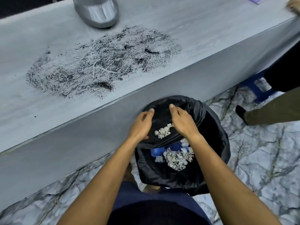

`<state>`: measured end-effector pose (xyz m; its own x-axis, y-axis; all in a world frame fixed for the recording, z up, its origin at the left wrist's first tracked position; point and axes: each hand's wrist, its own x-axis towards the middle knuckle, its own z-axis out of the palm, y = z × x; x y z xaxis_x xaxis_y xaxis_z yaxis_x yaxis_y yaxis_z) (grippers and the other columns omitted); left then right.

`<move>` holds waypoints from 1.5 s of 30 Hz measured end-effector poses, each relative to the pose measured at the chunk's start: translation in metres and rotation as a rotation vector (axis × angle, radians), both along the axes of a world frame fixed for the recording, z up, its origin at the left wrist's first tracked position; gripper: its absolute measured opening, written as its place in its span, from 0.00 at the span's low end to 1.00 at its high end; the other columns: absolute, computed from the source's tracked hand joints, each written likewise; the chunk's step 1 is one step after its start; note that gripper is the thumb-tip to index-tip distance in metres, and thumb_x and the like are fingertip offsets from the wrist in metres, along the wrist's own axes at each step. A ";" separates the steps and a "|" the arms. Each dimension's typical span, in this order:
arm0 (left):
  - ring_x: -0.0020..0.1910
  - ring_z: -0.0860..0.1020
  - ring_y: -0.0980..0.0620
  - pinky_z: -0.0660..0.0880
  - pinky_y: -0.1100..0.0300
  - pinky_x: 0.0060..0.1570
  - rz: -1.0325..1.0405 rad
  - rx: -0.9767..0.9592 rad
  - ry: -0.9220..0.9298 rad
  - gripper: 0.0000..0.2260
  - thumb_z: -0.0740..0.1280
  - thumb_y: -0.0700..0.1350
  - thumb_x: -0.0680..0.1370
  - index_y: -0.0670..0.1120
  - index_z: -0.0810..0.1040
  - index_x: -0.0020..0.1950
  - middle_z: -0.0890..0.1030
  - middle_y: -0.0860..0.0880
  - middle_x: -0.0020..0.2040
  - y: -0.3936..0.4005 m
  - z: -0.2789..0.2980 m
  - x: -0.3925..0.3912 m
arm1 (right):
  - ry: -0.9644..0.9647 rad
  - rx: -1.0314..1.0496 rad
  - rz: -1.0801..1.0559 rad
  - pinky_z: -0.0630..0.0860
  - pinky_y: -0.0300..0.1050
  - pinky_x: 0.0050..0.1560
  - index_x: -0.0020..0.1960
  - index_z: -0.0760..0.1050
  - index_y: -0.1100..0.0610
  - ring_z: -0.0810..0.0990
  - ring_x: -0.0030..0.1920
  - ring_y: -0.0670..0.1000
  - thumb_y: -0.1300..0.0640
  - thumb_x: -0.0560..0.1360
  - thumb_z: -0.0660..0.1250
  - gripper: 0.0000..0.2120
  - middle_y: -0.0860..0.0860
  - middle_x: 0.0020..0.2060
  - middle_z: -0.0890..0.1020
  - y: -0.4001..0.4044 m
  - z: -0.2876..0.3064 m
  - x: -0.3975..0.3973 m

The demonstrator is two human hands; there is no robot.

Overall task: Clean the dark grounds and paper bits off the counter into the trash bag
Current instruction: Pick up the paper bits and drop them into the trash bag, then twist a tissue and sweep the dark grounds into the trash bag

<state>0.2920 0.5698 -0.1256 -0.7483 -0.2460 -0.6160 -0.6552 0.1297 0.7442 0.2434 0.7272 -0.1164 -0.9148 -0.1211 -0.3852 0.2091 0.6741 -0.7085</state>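
Note:
A wide patch of dark grounds (pixel 100 62) is smeared across the grey counter (pixel 203 38). Below the counter's front edge stands a black trash bag (pixel 211 127), open at the top. My left hand (pixel 141 124) grips a fold of the bag's near rim. My right hand (pixel 183 122) hovers palm down over the bag, fingers loosely apart. Between the two hands small crumpled paper bits (pixel 163 131) lie on a fold of the bag. Deeper inside sit more crumpled paper (pixel 177 159) and a blue object (pixel 156 151).
A shiny metal vessel (pixel 97 12) stands on the counter behind the grounds. Another person's leg and shoe (pixel 259 114) are on the marble floor at right, with their hand (pixel 293 5) at the counter's far corner. A blue stool (pixel 258 88) stands under the counter.

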 end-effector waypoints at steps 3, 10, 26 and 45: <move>0.57 0.78 0.50 0.82 0.46 0.46 -0.004 0.019 0.030 0.18 0.57 0.69 0.76 0.61 0.72 0.58 0.75 0.57 0.58 -0.006 0.007 0.001 | 0.041 -0.036 0.024 0.66 0.45 0.55 0.67 0.74 0.52 0.75 0.65 0.52 0.39 0.82 0.49 0.26 0.50 0.64 0.79 -0.008 0.008 0.002; 0.53 0.81 0.52 0.83 0.52 0.39 -0.083 -0.041 0.153 0.17 0.59 0.65 0.78 0.58 0.75 0.61 0.79 0.56 0.59 -0.033 0.027 -0.002 | 0.142 -0.105 0.020 0.69 0.45 0.52 0.62 0.76 0.50 0.77 0.59 0.49 0.42 0.83 0.52 0.20 0.47 0.56 0.81 -0.036 0.026 -0.004; 0.43 0.83 0.59 0.81 0.54 0.46 0.101 -0.220 0.326 0.15 0.61 0.63 0.79 0.59 0.76 0.60 0.81 0.58 0.56 -0.250 0.100 0.041 | 0.255 -0.222 0.298 0.68 0.32 0.46 0.65 0.75 0.51 0.75 0.53 0.44 0.46 0.82 0.58 0.16 0.46 0.58 0.78 -0.221 0.088 -0.018; 0.79 0.52 0.48 0.58 0.43 0.75 -0.005 -1.036 0.049 0.60 0.65 0.81 0.57 0.51 0.51 0.80 0.52 0.50 0.81 -0.680 0.061 0.145 | 0.306 -0.089 0.769 0.74 0.48 0.59 0.72 0.66 0.45 0.77 0.59 0.49 0.41 0.81 0.58 0.22 0.47 0.64 0.75 -0.581 0.093 0.057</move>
